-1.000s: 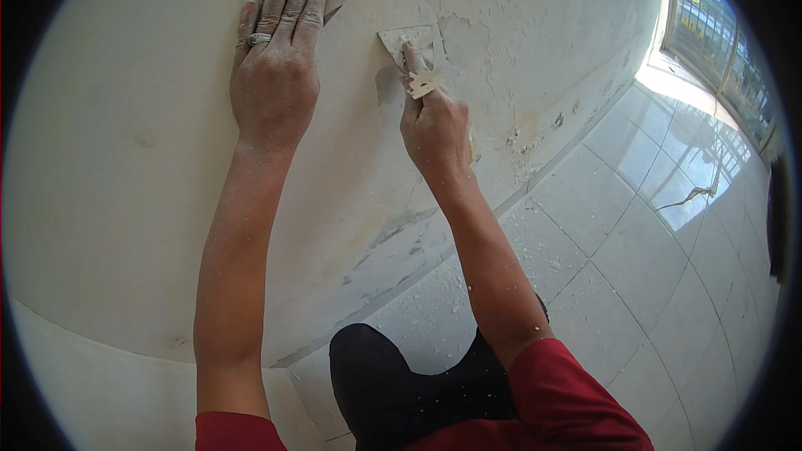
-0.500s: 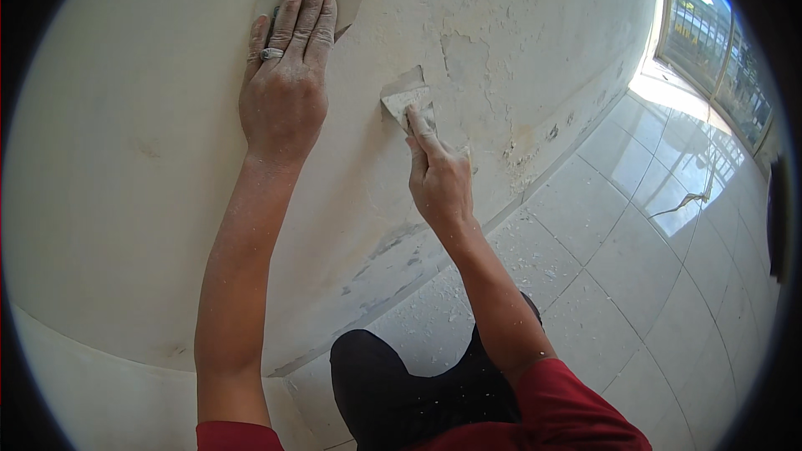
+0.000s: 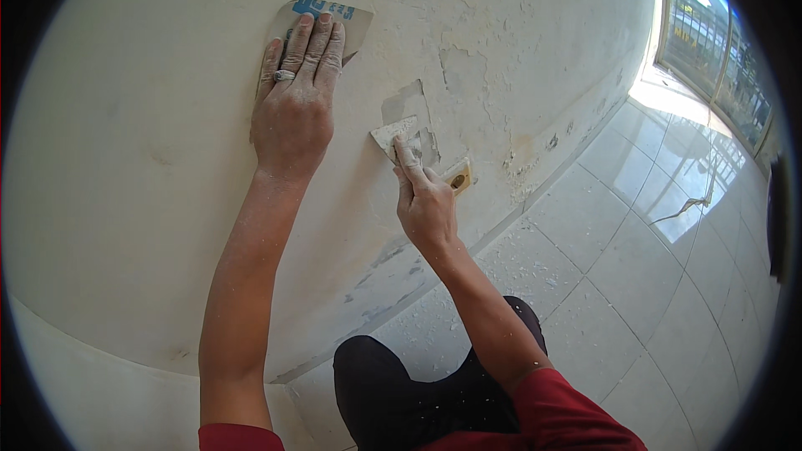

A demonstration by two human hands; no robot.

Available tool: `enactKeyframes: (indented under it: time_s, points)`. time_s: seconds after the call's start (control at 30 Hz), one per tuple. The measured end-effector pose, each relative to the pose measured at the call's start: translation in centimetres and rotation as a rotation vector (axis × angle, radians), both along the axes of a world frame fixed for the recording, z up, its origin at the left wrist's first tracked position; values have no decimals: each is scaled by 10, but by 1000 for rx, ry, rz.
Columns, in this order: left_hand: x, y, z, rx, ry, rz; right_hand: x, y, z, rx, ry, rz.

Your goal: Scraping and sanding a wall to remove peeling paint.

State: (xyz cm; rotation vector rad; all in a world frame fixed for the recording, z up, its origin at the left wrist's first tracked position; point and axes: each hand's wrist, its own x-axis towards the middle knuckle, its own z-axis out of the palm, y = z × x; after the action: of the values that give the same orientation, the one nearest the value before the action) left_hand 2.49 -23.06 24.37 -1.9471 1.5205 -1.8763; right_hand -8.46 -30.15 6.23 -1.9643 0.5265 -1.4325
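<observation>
My left hand (image 3: 294,117), dusted white, is held against the pale wall (image 3: 150,142) with its fingers over a wide, flat grey scraper plate (image 3: 359,32) printed in blue. Lower and to the right, my right hand (image 3: 428,209) grips a putty knife (image 3: 389,129), index finger along the plaster-coated blade, which is against the wall at a peeled grey patch (image 3: 405,96). A cream wall socket (image 3: 459,175) sits just right of that hand. Flaking paint runs up the wall above it.
A tiled floor (image 3: 618,225) with scattered paint chips lies below and right of the wall, with a strand of cord (image 3: 693,203) on it. A bright glazed opening (image 3: 702,42) is at the upper right. My dark-clothed knees (image 3: 368,367) are near the wall's base.
My right hand and the knife have moved down the wall, uncovering more of the grey patch and the socket. My left hand and its plate have shifted down and slightly right.
</observation>
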Motion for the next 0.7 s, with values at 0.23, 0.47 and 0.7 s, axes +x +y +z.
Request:
enactKeyframes:
  time_s: [0.23, 0.47, 0.7]
  points:
    - [6, 11, 2, -7, 26, -34, -8, -14, 71, 79, 21, -68]
    - [-4, 5, -26, 97, 51, 18, -3, 21, -47, 65, -19, 34]
    - [-4, 53, -144, 265, 199, 86, -3, -32, 41, 94, -110, -121]
